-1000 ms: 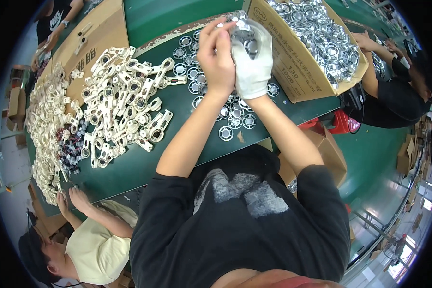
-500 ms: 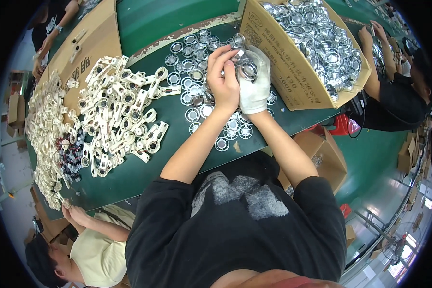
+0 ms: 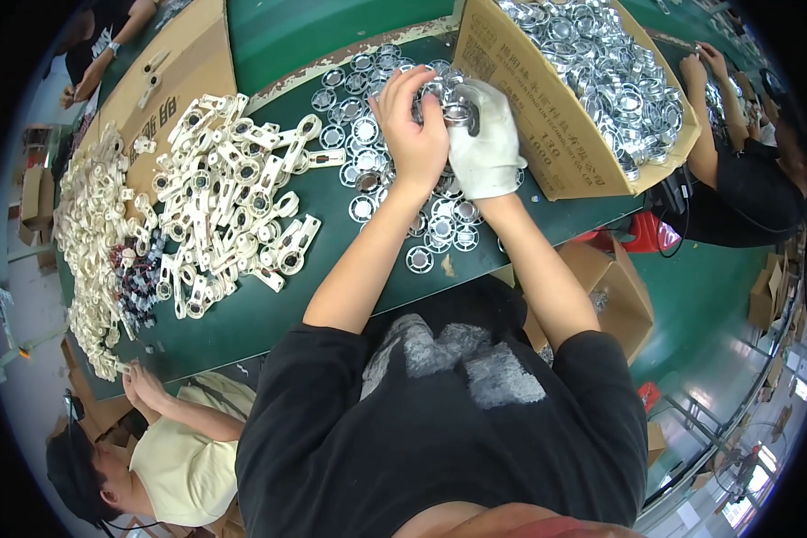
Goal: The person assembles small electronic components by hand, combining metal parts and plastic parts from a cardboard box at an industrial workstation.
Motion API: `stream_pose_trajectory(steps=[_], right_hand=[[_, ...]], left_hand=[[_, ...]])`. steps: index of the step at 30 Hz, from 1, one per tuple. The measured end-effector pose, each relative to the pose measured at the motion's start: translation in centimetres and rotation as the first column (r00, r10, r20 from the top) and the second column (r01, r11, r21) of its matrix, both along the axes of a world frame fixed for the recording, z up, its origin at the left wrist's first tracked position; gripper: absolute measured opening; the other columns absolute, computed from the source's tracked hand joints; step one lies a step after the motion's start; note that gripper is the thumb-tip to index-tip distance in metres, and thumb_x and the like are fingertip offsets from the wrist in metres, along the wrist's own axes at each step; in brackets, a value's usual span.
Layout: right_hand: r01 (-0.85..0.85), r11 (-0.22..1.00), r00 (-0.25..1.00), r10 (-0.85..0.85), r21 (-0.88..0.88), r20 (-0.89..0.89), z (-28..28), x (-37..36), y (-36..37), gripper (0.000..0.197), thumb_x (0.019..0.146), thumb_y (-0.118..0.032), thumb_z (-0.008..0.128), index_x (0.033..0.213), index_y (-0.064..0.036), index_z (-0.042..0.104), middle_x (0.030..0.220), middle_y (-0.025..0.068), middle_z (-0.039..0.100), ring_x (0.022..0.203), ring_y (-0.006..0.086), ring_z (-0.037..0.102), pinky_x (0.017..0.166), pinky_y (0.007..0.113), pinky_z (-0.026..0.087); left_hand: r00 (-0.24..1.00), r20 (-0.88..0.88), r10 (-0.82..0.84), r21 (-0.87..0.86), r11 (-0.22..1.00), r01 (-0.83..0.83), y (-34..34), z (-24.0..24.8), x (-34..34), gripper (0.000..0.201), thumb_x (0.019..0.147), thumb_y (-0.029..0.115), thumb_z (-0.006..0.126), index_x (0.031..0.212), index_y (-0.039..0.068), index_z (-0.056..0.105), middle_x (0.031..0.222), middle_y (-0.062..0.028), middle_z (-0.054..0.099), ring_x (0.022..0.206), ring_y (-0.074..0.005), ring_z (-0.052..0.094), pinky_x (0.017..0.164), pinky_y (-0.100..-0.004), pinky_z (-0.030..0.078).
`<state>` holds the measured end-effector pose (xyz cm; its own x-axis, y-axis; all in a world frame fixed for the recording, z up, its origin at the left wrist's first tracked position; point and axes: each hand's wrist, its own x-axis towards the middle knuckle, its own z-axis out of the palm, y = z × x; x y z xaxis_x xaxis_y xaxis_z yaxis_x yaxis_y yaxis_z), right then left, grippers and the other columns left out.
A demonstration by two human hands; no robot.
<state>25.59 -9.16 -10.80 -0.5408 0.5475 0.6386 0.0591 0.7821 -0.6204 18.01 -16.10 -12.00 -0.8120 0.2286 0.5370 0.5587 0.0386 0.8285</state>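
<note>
My left hand (image 3: 412,130), bare, is raised over the table with its fingers stretched and apart, the thumb up beside the silver ring pieces. Pressed close to it, my right hand (image 3: 488,139) wears a white glove and curls around a few shiny silver ring-shaped parts (image 3: 457,114). How many it holds is hidden by the fingers. Under and around both hands lie many spoked silver discs (image 3: 363,131), spread over the green tabletop (image 3: 332,269).
An open cardboard box (image 3: 547,152) heaped with silver rings stands at the right. Cream plastic arms (image 3: 233,179) pile up at the left, with dark small parts (image 3: 139,282) beside them. Co-workers sit at the left (image 3: 184,457) and right (image 3: 735,193). Another box (image 3: 614,296) stands below the table edge.
The left fingers have straightened and opened away from the silver rings. The right glove has turned a little and still curls around them. The whole view has shifted slightly.
</note>
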Motion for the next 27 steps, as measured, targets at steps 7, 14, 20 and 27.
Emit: stream_pose_trajectory(steps=[7, 14, 20, 27], right_hand=[[-0.102, 0.961, 0.96, 0.026, 0.259, 0.279, 2.0, 1.7, 1.1, 0.031, 0.084, -0.008, 0.066, 0.114, -0.0109, 0.071, 0.118, 0.009, 0.07, 0.11, 0.0322, 0.066, 0.094, 0.045, 0.054], [-0.203, 0.927, 0.921, 0.071, 0.316, 0.383, 1.7, 2.3, 1.9, 0.04, 0.085, -0.003, 0.061, 0.123, -0.0111, 0.069, 0.131, 0.0094, 0.066, 0.127, 0.0324, 0.06, 0.104, 0.046, 0.051], [-0.239, 0.901, 0.951, 0.141, 0.361, 0.275, 1.7, 3.2, 2.5, 0.046, 0.081, 0.005, 0.055, 0.122, -0.0084, 0.068, 0.131, 0.0114, 0.066, 0.125, 0.0346, 0.06, 0.105, 0.047, 0.05], [-0.21, 0.971, 0.968, 0.223, 0.112, -0.115, 2.1, 7.2, 0.6, 0.033, 0.088, 0.013, 0.058, 0.114, -0.0017, 0.07, 0.116, 0.0139, 0.073, 0.109, 0.0299, 0.07, 0.098, 0.038, 0.054]], left_hand=[[0.994, -0.091, -0.059, -0.039, 0.998, 0.056, -4.1, 2.6, -1.3, 0.031, 0.09, -0.001, 0.058, 0.119, 0.0, 0.068, 0.117, -0.0142, 0.071, 0.111, -0.0268, 0.068, 0.099, -0.0359, 0.051], [0.906, -0.222, -0.361, -0.63, 0.762, 0.15, -12.0, 2.1, 8.3, 0.056, 0.078, 0.032, 0.078, 0.131, 0.017, 0.065, 0.146, -0.0163, 0.05, 0.141, -0.0403, 0.041, 0.118, -0.0596, 0.029], [0.914, -0.237, -0.329, -0.75, 0.66, 0.044, -12.3, -1.0, 10.8, 0.077, 0.078, 0.053, 0.081, 0.145, 0.024, 0.056, 0.161, -0.0176, 0.034, 0.149, -0.0444, 0.027, 0.119, -0.0665, 0.016], [0.927, -0.299, -0.227, -0.683, 0.729, -0.042, -12.3, -1.4, 10.2, 0.068, 0.079, 0.048, 0.08, 0.14, 0.024, 0.061, 0.151, -0.0132, 0.045, 0.141, -0.0383, 0.035, 0.116, -0.0611, 0.022]])
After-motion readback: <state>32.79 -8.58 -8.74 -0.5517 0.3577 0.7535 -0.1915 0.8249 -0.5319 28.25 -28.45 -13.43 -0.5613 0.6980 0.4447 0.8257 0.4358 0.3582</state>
